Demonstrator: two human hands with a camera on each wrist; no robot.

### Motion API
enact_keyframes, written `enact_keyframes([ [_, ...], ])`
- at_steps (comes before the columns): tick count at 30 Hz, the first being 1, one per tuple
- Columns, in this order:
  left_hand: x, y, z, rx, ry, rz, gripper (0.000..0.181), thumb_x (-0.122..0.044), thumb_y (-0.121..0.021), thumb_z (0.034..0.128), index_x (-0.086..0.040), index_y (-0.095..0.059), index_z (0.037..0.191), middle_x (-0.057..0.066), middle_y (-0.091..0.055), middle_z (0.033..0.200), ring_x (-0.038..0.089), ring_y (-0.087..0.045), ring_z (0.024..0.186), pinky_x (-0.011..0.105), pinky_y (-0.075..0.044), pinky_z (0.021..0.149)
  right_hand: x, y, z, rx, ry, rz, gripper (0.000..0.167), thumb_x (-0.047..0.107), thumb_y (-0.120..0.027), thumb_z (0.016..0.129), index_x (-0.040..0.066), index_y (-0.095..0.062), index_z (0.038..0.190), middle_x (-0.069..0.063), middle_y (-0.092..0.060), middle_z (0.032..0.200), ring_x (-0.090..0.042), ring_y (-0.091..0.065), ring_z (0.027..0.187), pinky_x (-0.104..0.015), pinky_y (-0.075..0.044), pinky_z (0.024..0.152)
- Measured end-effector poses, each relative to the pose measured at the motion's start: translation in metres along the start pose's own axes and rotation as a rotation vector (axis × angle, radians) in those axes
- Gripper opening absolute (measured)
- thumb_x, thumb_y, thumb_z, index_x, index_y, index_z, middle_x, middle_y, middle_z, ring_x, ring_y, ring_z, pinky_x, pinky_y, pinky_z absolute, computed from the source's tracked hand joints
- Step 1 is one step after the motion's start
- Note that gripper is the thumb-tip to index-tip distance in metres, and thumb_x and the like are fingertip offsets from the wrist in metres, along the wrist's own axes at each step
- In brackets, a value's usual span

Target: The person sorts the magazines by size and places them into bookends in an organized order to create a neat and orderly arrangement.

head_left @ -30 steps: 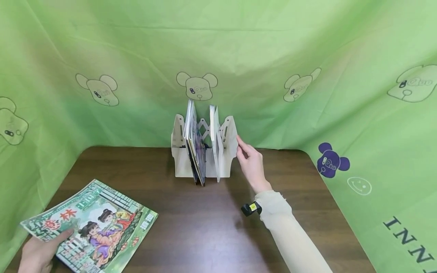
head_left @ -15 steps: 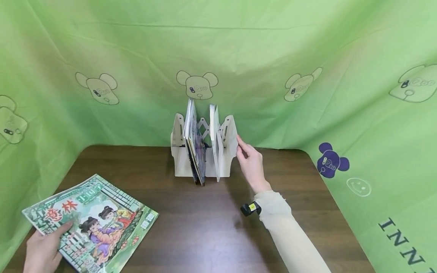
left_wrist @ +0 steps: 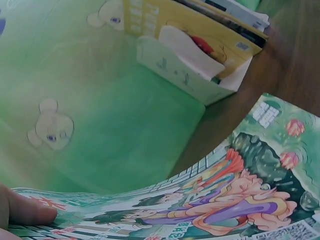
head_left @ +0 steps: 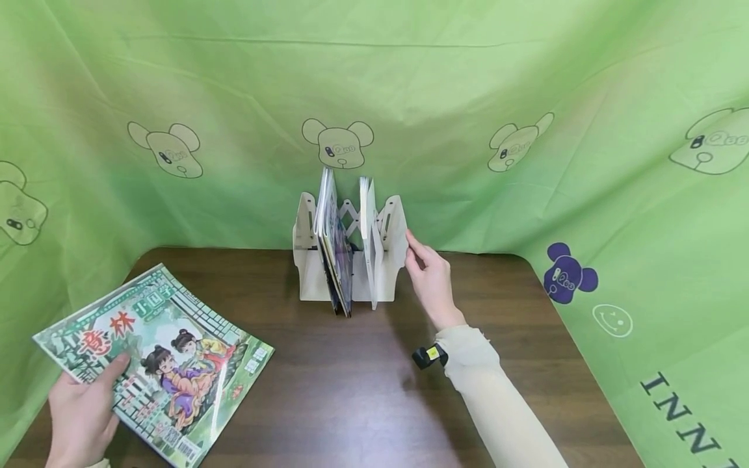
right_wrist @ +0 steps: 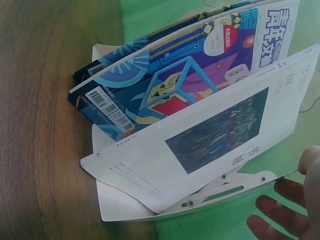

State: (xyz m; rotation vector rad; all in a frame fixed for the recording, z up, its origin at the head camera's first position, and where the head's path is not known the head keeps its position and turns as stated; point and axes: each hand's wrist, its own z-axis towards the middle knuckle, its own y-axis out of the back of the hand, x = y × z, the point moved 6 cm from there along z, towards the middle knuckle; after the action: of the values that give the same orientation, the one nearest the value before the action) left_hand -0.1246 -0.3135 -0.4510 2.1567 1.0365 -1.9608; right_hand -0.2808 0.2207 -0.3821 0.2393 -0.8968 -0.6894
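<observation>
My left hand (head_left: 82, 413) grips a green magazine (head_left: 170, 364) by its left edge, thumb on the cover. The magazine's cover shows two cartoon children, and in the left wrist view it bends upward toward the thumb. At the back of the table stands a white expandable book rack (head_left: 314, 276). My right hand (head_left: 431, 279) pinches the rack's right end panel by its edge. Inside the rack lean several magazines (head_left: 335, 253) on the left and a white magazine (right_wrist: 215, 135) on the right, with a gap between them.
The rack stands on a dark brown wooden table (head_left: 345, 377). A green cloth (head_left: 251, 84) printed with bear heads hangs behind and at both sides of the table. A black strap camera (head_left: 430, 355) sits on my right wrist.
The left hand has lifted the green magazine slightly and moved it upward in the head view. My right hand stays at the rack's right panel.
</observation>
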Motion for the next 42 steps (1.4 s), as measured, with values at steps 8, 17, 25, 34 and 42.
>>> enact_keyframes([
  [8,-0.015,-0.028,-0.017,0.01,-0.035,0.111,0.045,-0.001,-0.073,0.0954,-0.017,-0.066,0.137,-0.008,-0.077,0.11,0.009,-0.076,0.088,0.027,-0.063,0.069,0.0,0.003,-0.001,-0.006,-0.014,0.01,0.038,0.001,-0.063,0.1,0.007,-0.069,0.137,-0.018,-0.077,0.105,-0.023,-0.061,0.075,-0.009,-0.042,0.069],
  [17,-0.025,-0.047,-0.03,0.002,-0.063,0.157,0.048,0.0,-0.074,0.0944,-0.014,-0.065,0.14,-0.008,-0.078,0.11,0.008,-0.076,0.09,0.025,-0.063,0.07,0.002,0.002,-0.001,0.0,0.008,-0.001,0.039,0.002,-0.063,0.1,0.009,-0.068,0.138,-0.016,-0.077,0.105,-0.023,-0.059,0.074,-0.013,-0.042,0.069],
  [25,-0.032,-0.064,-0.038,-0.042,-0.094,0.154,0.044,0.002,-0.074,0.0936,-0.01,-0.068,0.135,-0.004,-0.078,0.108,0.011,-0.076,0.088,0.026,-0.063,0.069,0.002,0.0,-0.001,0.005,0.018,0.001,0.039,0.001,-0.062,0.1,0.008,-0.068,0.138,-0.019,-0.077,0.106,-0.024,-0.057,0.073,-0.013,-0.041,0.069],
  [34,-0.036,-0.086,-0.05,-0.062,-0.205,0.202,0.034,0.006,-0.074,0.0912,-0.006,-0.075,0.123,-0.004,-0.08,0.099,0.009,-0.076,0.079,0.022,-0.062,0.065,0.002,0.0,-0.001,0.001,0.032,0.002,0.039,0.0,-0.062,0.1,0.007,-0.068,0.137,-0.018,-0.077,0.104,-0.023,-0.054,0.07,-0.013,-0.04,0.067],
  [42,-0.038,-0.106,-0.061,-0.034,-0.285,0.336,0.029,0.001,-0.076,0.0919,-0.007,-0.076,0.12,-0.012,-0.079,0.088,0.004,-0.075,0.071,0.018,-0.06,0.059,0.001,0.0,-0.001,0.001,0.029,0.003,0.038,0.001,-0.062,0.1,0.008,-0.068,0.137,-0.017,-0.077,0.106,-0.022,-0.057,0.071,-0.012,-0.041,0.067],
])
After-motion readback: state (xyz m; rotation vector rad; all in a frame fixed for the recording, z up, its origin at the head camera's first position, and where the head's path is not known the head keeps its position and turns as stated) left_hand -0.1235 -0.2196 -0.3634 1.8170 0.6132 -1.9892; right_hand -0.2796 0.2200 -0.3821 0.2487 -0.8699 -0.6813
